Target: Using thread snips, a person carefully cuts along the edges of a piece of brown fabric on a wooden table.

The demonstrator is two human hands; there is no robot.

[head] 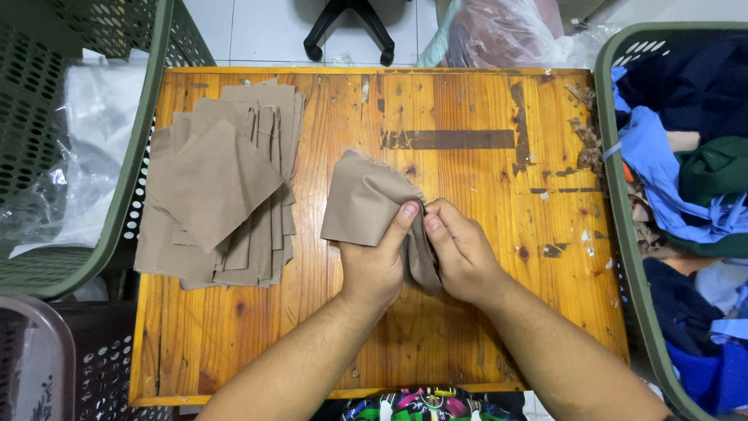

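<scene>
Down at the bottom edge of the frame, a strip of brightly patterned cloth (pixel 425 405) shows just under the near rim of the wooden table (pixel 467 327), and two bare forearms rise from there toward the middle. The left hand (pixel 378 261) and the right hand (pixel 461 251) meet at the centre of the picture, both closed on one piece of tan cloth (pixel 366 201): the left thumb presses on its front, the right fingers pinch its edge just beside that thumb, and the cloth stands up from the grip and leans toward the upper left. Left of the hands, well apart from them, a pile of tan cloth pieces (pixel 222 187) lies fanned out on the table. Beyond the table's left side sits a green basket (pixel 117 210) holding clear plastic wrap (pixel 86 148), with a paler basket (pixel 43 359) in the lower left corner. Along the right edge another green basket (pixel 623 226) is full of blue and dark green garments (pixel 686 156). At the top of the frame, a black chair base (pixel 349 27) stands on pale floor tiles, next to a crumpled plastic bag (pixel 506 31).
</scene>
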